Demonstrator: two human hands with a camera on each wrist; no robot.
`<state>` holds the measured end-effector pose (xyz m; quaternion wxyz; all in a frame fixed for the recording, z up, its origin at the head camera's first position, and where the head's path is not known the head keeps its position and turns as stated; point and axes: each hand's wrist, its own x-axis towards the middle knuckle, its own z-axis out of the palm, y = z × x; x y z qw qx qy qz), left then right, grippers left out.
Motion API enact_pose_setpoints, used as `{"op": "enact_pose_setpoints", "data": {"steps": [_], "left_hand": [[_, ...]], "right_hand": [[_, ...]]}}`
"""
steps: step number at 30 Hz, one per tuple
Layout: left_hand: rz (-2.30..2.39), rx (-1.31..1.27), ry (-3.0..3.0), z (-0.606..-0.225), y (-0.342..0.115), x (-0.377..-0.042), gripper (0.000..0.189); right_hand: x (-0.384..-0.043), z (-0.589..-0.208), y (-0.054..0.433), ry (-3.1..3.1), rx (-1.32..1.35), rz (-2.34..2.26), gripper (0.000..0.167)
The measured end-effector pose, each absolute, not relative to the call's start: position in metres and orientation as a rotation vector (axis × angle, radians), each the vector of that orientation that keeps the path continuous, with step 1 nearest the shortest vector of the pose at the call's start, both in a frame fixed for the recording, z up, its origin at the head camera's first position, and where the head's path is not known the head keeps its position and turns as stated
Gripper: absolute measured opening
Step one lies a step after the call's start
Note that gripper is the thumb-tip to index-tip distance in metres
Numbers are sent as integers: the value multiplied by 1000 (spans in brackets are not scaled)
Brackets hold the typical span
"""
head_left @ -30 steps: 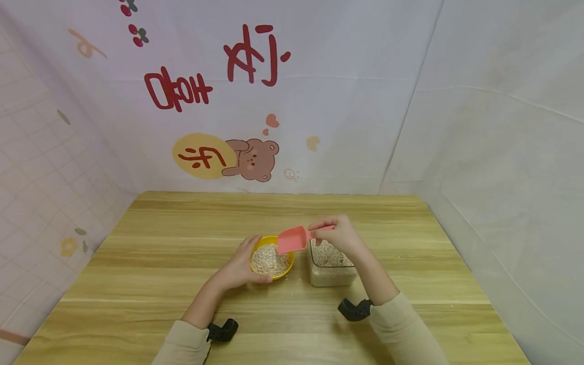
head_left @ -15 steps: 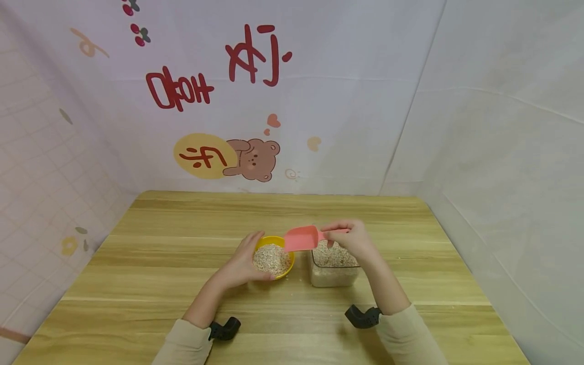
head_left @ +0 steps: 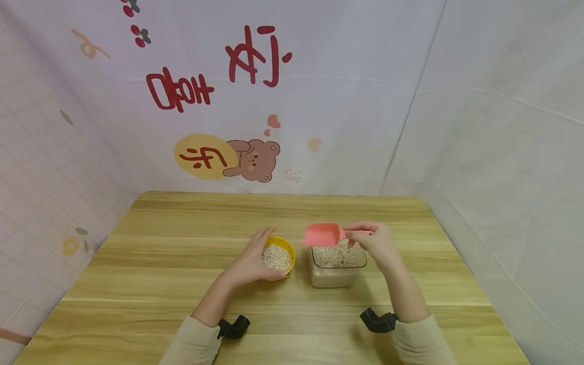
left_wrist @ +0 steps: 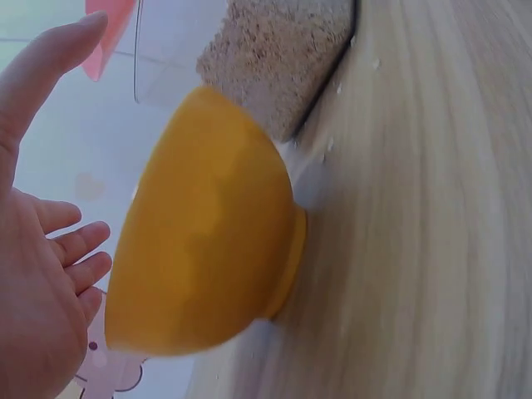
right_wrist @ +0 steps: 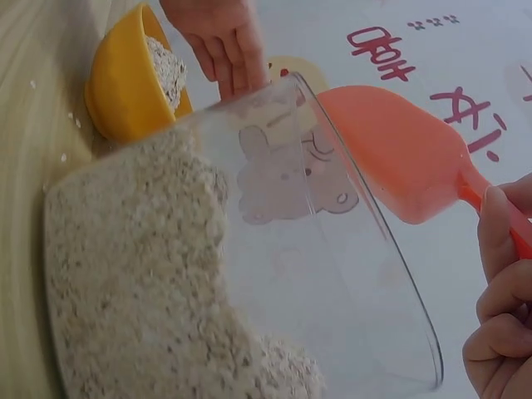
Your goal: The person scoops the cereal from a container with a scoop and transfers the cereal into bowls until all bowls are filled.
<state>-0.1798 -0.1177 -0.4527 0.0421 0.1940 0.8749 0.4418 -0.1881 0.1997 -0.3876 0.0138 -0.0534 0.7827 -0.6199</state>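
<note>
A pink scoop [head_left: 322, 234] is held by its handle in my right hand [head_left: 375, 242], fingers and thumb pinching it. Its bare pink inside shows above a clear box [head_left: 334, 278] partly filled with oat flakes [right_wrist: 133, 266]. To the left of the box a yellow bowl [left_wrist: 208, 233] with oat flakes [head_left: 276, 257] in it stands on the table. My left hand [head_left: 252, 261] is spread at the bowl's left side, thumb and fingers apart. In the left wrist view a gap shows between the palm and the bowl's wall.
The wooden table [head_left: 182, 218] carries a few loose flakes between bowl and box. A printed white cloth [head_left: 347, 101] hangs behind it, with more cloth on both sides. Black camera mounts [head_left: 379, 321] sit at both wrists.
My right hand has carried the scoop rightward from over the bowl to over the clear box. My left hand has shifted slightly right, its fingers coming off the bowl's rim.
</note>
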Motion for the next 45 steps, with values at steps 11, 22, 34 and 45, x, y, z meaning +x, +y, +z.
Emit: {"op": "enact_pose_setpoints", "data": {"steps": [11,22,34,45], "left_hand": [[1334,754,2670,-445,-91,-184,117],[1343,764,2627,-438,-65,-188,116],[1392,779,2563,-437,-47,-194,117],[1372,763,2533,-446,-38,-199,121]], "right_hand": [[-186,-388,223,2546,-135,-1813,26],[-184,-387,240,2625,-137,-1680,26],[-183,-383,243,2735,-161,-1494,20],[-186,-386,238,2755,-213,-1402,17]]}}
